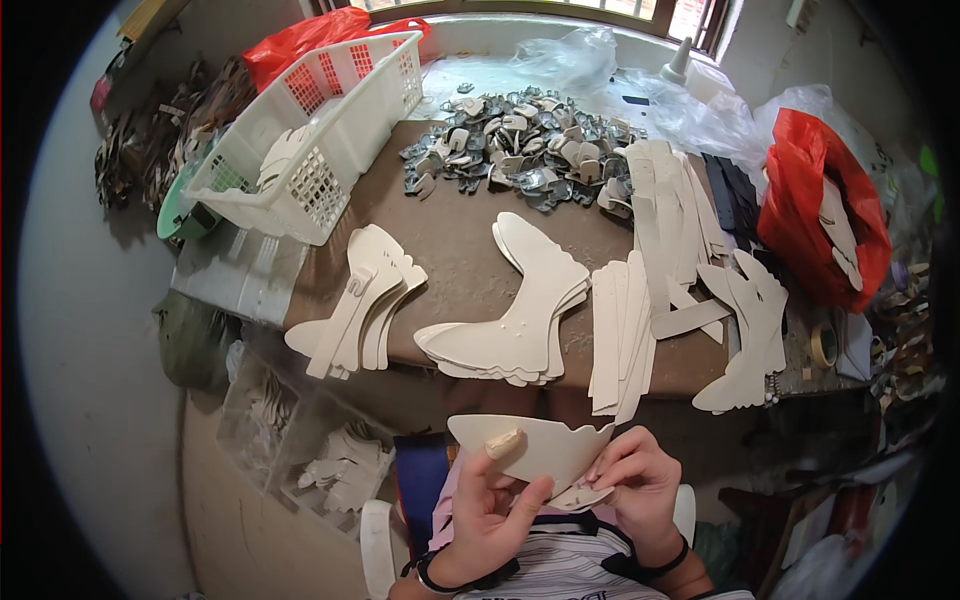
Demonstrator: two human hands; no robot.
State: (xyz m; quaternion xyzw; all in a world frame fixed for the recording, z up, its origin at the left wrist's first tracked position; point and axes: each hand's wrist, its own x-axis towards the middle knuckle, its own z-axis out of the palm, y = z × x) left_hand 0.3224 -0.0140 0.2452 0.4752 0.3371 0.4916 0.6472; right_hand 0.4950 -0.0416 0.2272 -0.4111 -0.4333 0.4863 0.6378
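The cream cut-out piece (540, 450), low centre of the frame, looks thin, light and flexible, apt to crease; take it by the edges. The left hand (495, 510) pinches its lower left edge, the right hand (640, 480) its right tip. Similar stacks (520, 320) lie above on the surface (450, 240).

Brown table (460, 250) loaded with cut pieces.

A white basket (320, 120) sat at the table's 10 o'clock corner, and a grey heap of small parts (520, 145) lay at 12. Three cream boot-shaped stacks lay along the near edge: one at 8 o'clock (360, 300), one at 6 (520, 310), one at 4 (750, 340). Cream strips (620, 330) lay between the last two, more strips (670, 210) at 2, with dark pieces (730, 195) just beside them.
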